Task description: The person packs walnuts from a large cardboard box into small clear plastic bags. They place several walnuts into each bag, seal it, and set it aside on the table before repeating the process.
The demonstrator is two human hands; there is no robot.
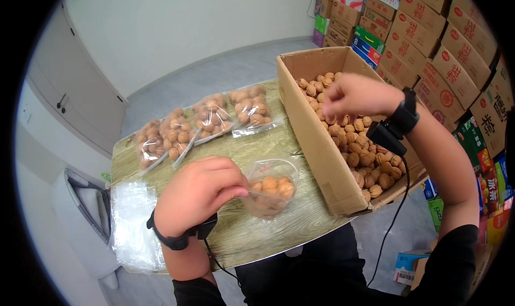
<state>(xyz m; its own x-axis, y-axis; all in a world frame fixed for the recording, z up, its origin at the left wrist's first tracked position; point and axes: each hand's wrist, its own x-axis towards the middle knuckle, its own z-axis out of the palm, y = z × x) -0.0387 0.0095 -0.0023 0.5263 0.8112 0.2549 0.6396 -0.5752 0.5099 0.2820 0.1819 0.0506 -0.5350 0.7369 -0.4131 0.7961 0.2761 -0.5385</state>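
Observation:
My left hand (205,185) pinches the rim of a clear plastic bag (273,189) that stands open on the wood-patterned table, with several walnuts inside. Above the walnuts (354,137) in the large cardboard box (310,145) is my right hand (354,96), its fingers curled and slightly blurred; whether a walnut is in them cannot be seen. Several filled clear bags of walnuts (251,106) lie in a row along the table's far side. A stack of flat, empty plastic bags (134,225) lies at the table's left corner.
The table (241,241) has a curved front edge close to my body. Stacked cartons (414,32) rise behind and right of the walnut box. A grey chair (80,225) stands at the left. Black cables (394,229) hang from both wrist-worn devices.

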